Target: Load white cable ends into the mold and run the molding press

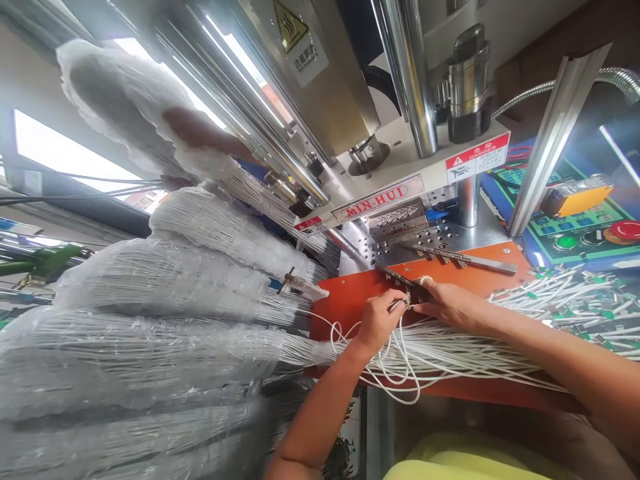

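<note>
**L hand**: fingers pinched together on end of a white cable, right at edge of a dark slotted metal strip. Tips partly hidden, exact grip hard to make out.

**R hand**: fingers lying over the strip, slightly apart. White band on one finger. Can't tell if clamped or only resting.

**Task thing:** cable end at the strip, over an orange pad; loose loops hang below L wrist.

**Nearby:** 2nd metal strip on pad, just beyond R hand; perforated steel plate behind it; MIN-HUI press above, w/ red DANGER label.

**L side:** plastic-wrapped cable bundles, small clamp on one; far ends cut off by frame.

**R side:** cut cables w/ green tags, green control panel, red e-stop button, partly cut off.

**Hidden:** strip slots under my fingers; small print on labels too small to read.
</note>
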### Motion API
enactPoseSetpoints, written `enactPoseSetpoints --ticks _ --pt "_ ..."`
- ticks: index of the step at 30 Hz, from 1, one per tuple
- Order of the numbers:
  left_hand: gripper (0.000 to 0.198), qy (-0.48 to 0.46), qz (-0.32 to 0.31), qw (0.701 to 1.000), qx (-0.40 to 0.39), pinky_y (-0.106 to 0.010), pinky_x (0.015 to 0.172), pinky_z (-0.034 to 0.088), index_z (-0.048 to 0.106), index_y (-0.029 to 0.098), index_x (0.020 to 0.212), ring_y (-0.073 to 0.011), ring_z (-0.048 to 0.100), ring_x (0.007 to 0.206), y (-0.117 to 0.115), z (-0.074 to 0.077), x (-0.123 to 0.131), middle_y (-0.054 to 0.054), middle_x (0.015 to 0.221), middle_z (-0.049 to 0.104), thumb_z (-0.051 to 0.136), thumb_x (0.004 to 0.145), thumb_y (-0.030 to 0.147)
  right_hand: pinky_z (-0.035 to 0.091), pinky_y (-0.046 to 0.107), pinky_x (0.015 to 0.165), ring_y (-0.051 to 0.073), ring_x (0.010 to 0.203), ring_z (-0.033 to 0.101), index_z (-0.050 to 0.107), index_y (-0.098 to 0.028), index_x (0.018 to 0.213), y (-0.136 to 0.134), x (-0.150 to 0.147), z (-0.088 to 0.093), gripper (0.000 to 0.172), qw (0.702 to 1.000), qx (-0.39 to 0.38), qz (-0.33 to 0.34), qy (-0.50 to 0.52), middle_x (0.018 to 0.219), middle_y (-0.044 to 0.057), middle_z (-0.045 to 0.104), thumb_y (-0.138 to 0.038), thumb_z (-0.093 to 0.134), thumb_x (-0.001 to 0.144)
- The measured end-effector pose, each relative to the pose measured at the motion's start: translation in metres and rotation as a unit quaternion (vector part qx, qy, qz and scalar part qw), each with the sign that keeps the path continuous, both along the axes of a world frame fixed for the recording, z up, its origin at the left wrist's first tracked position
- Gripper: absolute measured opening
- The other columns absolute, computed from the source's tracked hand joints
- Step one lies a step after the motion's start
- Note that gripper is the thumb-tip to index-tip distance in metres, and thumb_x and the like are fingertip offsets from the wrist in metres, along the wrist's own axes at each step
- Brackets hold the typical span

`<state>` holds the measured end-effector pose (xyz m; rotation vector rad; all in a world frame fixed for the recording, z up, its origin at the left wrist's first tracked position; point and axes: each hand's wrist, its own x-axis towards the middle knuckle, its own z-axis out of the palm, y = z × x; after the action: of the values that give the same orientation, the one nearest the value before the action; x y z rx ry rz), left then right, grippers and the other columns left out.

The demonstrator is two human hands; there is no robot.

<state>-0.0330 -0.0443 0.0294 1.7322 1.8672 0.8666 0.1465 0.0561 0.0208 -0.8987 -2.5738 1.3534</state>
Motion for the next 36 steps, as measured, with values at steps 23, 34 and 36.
enactPoseSetpoints --ticks 23,34,36 --pt "0.018 -0.026 0.028 0.999 -0.004 -0.022 0.070 0.048 0.071 0.021 0.093 -0.0130 0.064 0.070 -0.0005 -0.0032 0.0033 -0.004 0.084 0.073 0.057 0.083 0.018 0.035 0.028 0.059 0.019 0.065 0.055 0.035 -0.024 0.090 0.0017 0.0010 -0.0030 0.023 1.000 0.000 -0.004 0.012 0.077 0.003 0.060 -0.043 0.048 0.089" --pt "0.016 -0.072 0.059 0.996 -0.011 -0.025 0.073 0.049 0.074 0.021 0.091 -0.0155 0.066 0.076 0.0050 -0.0051 0.0055 -0.004 0.085 0.073 0.061 0.081 0.019 0.035 0.028 0.060 0.021 0.071 0.058 0.036 -0.024 0.093 -0.0006 -0.0013 -0.0015 0.023 1.000 0.019 -0.010 -0.015 0.081 0.005 0.063 -0.043 0.049 0.088" --pt "0.016 -0.095 0.042 0.994 -0.023 -0.027 0.077 0.050 0.075 0.022 0.092 -0.0170 0.065 0.080 0.0066 0.0020 0.0022 -0.005 0.089 0.073 0.064 0.080 0.019 0.036 0.028 0.060 0.021 0.071 0.059 0.035 -0.024 0.092 -0.0006 -0.0012 -0.0009 0.024 1.000 0.011 -0.009 -0.017 0.080 0.005 0.062 -0.044 0.048 0.089"
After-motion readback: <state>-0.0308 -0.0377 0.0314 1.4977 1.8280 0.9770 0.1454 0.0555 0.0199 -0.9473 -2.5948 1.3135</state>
